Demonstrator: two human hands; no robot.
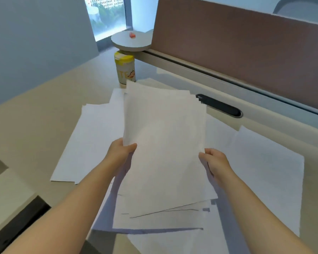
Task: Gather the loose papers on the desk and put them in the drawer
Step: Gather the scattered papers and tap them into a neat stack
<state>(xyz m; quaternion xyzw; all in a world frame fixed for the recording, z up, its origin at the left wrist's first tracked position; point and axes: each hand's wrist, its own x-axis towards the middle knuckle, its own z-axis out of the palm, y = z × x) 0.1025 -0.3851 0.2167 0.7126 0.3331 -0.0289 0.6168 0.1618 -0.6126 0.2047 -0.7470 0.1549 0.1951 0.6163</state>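
- left hand [122, 153] pinching the left edge of a fanned stack of papers [163, 143], thumb on top; right hand [214, 160] closed on the right edge; stack lifted and tilted above the surface [35, 121]
- uneven stack, corners splayed at the near end: likely to shed a lower sheet if tipped further or squared too fast
- thin edge grips only, no support under the middle: risk of sagging and creasing, or of sliding forward out of the fingers
- more loose sheets flat on the surface, one group to the left [92, 140], another to the right [264, 171], more under the forearms at the near edge: easy to leave behind, or to drag off the edge with an arm
- yellow-lidded canister [125, 69] just beyond the far sheets: could be knocked over by a sweep of paper
- no drawer in view: location unknown, so a blind carry with a loose stack invites a spill on the way
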